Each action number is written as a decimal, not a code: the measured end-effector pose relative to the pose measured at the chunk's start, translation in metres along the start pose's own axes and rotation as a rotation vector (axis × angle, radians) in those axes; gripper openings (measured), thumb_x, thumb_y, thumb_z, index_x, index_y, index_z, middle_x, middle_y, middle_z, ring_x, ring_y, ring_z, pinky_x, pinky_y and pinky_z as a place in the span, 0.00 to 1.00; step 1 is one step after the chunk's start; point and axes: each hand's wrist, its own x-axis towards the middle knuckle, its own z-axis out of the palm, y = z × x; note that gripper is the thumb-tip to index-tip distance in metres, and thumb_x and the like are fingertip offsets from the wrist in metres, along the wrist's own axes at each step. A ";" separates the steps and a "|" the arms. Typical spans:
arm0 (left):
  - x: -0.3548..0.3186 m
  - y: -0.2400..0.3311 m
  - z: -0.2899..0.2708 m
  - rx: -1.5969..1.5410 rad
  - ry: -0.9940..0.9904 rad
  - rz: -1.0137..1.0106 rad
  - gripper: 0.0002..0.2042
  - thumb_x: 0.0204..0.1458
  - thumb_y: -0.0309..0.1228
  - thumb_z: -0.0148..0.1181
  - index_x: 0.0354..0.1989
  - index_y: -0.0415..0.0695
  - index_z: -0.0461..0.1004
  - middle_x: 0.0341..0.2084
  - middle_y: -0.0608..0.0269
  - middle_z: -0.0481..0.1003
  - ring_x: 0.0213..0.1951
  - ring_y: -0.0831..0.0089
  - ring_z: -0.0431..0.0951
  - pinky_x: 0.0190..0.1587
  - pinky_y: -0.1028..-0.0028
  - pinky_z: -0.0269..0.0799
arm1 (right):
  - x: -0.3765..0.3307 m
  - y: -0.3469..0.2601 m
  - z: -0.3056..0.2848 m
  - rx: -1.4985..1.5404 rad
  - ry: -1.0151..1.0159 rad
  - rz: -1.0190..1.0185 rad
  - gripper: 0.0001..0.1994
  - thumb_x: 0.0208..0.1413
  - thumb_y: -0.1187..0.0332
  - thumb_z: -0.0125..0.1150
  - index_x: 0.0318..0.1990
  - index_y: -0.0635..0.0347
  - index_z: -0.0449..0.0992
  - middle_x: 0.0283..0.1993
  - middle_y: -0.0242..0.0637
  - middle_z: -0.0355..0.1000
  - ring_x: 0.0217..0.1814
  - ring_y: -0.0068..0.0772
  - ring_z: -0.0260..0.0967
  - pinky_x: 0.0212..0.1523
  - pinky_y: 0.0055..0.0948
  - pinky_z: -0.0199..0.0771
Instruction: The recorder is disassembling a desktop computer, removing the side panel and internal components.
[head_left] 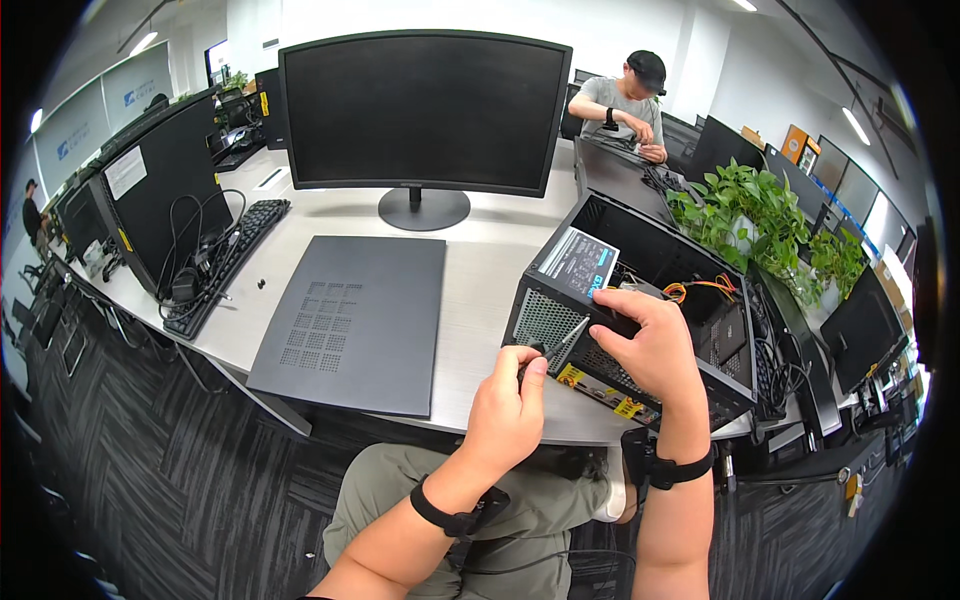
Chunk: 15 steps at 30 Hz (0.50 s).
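At the far left of the desk [480, 255], a black computer tower [150, 190] lies on its side with a tangle of black cables [195, 265] at its base. A black keyboard [228, 262] lies just beside the cables. Near the desk's front edge, a flat grey side panel [350, 322] with a perforated vent grid lies face up. Behind it stands a large curved monitor [425, 110] on a round foot, screen dark.

The left hand [505, 410] is closed around the handle of a screwdriver [555, 345]; the shaft points up and right to the rear face of the computer case [640, 300]. The tip meets the mesh grille of the power supply [570, 295]; the exact contact point is too small to tell.

The computer case is an open black tower lying at the desk's right front corner, open side up. It contains the power supply at the near end, with a labelled top face, and orange and yellow wires [705, 288] further inside. The remaining interior is dark.

The right hand [650, 345] rests on the upper rear edge of the case, fingers curled over the rim, bracing it. Both wrists wear black straps.

To the right of the case stands a leafy green plant [760, 215]. In the background, another person [628, 105] sits at a further desk.
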 end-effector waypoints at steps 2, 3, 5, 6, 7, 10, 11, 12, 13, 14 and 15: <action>0.001 0.001 -0.001 -0.009 -0.019 -0.045 0.09 0.64 0.30 0.53 0.44 0.34 0.69 0.26 0.55 0.75 0.27 0.70 0.74 0.33 0.71 0.70 | -0.001 0.002 -0.001 -0.013 0.000 -0.007 0.18 0.44 0.73 0.70 0.45 0.65 0.81 0.44 0.48 0.80 0.46 0.45 0.78 0.50 0.33 0.76; 0.002 0.001 -0.001 -0.009 -0.023 -0.044 0.09 0.64 0.30 0.53 0.44 0.34 0.69 0.26 0.55 0.75 0.27 0.70 0.74 0.33 0.71 0.70 | -0.001 0.003 -0.001 -0.028 0.000 -0.013 0.18 0.44 0.73 0.70 0.45 0.65 0.81 0.44 0.48 0.80 0.46 0.46 0.78 0.50 0.33 0.76; 0.002 0.002 0.001 0.018 -0.024 0.018 0.09 0.64 0.29 0.53 0.43 0.34 0.69 0.25 0.56 0.75 0.26 0.70 0.73 0.31 0.71 0.69 | -0.002 0.003 -0.003 -0.046 0.006 -0.026 0.18 0.44 0.73 0.70 0.45 0.64 0.81 0.44 0.48 0.80 0.46 0.46 0.78 0.49 0.33 0.76; 0.002 0.003 0.001 0.019 -0.027 0.019 0.09 0.64 0.29 0.53 0.43 0.34 0.69 0.25 0.56 0.75 0.26 0.70 0.73 0.31 0.71 0.69 | -0.002 0.002 -0.002 -0.060 0.008 -0.043 0.18 0.43 0.72 0.70 0.45 0.64 0.81 0.44 0.48 0.79 0.46 0.46 0.78 0.49 0.33 0.76; 0.002 0.005 0.003 0.067 -0.009 0.063 0.08 0.64 0.29 0.53 0.43 0.35 0.69 0.24 0.56 0.74 0.25 0.70 0.73 0.30 0.71 0.69 | -0.002 0.001 -0.002 -0.061 0.010 -0.040 0.18 0.43 0.72 0.70 0.45 0.64 0.81 0.44 0.48 0.79 0.46 0.46 0.78 0.49 0.33 0.76; 0.002 0.012 0.008 0.075 0.009 0.095 0.08 0.64 0.28 0.53 0.43 0.35 0.69 0.23 0.56 0.74 0.23 0.70 0.72 0.29 0.71 0.68 | -0.003 -0.001 -0.003 -0.021 0.014 -0.033 0.18 0.43 0.72 0.71 0.45 0.62 0.81 0.42 0.47 0.80 0.45 0.46 0.78 0.48 0.34 0.76; 0.003 0.013 0.010 0.037 0.016 0.081 0.08 0.64 0.28 0.52 0.43 0.35 0.69 0.22 0.56 0.74 0.23 0.69 0.72 0.29 0.71 0.68 | -0.003 -0.002 -0.003 -0.041 0.010 -0.032 0.18 0.42 0.72 0.72 0.45 0.61 0.81 0.42 0.47 0.80 0.45 0.46 0.78 0.47 0.34 0.76; 0.003 0.014 0.010 0.041 0.018 0.082 0.08 0.64 0.28 0.52 0.43 0.35 0.69 0.22 0.56 0.74 0.23 0.69 0.72 0.29 0.71 0.68 | -0.003 -0.003 -0.002 -0.057 0.002 -0.036 0.19 0.42 0.71 0.72 0.45 0.60 0.81 0.42 0.46 0.80 0.44 0.46 0.78 0.47 0.35 0.76; 0.002 0.013 0.009 -0.005 0.034 0.042 0.08 0.65 0.29 0.52 0.43 0.35 0.69 0.22 0.55 0.74 0.23 0.69 0.73 0.29 0.71 0.68 | -0.002 -0.005 0.000 -0.050 0.000 -0.041 0.19 0.42 0.71 0.72 0.45 0.60 0.81 0.42 0.46 0.80 0.44 0.46 0.78 0.47 0.35 0.76; 0.002 0.014 0.007 -0.047 0.056 0.002 0.08 0.65 0.30 0.51 0.43 0.36 0.69 0.22 0.55 0.74 0.23 0.69 0.74 0.29 0.70 0.68 | -0.001 -0.007 0.002 -0.073 0.001 -0.058 0.19 0.41 0.71 0.73 0.46 0.58 0.81 0.42 0.45 0.79 0.44 0.46 0.78 0.47 0.35 0.76; 0.002 0.017 0.002 0.000 0.036 -0.049 0.09 0.66 0.31 0.50 0.44 0.36 0.68 0.23 0.54 0.74 0.24 0.67 0.74 0.29 0.69 0.69 | 0.001 -0.008 0.007 -0.078 -0.002 -0.086 0.20 0.41 0.70 0.73 0.46 0.57 0.82 0.42 0.45 0.79 0.44 0.46 0.78 0.46 0.36 0.76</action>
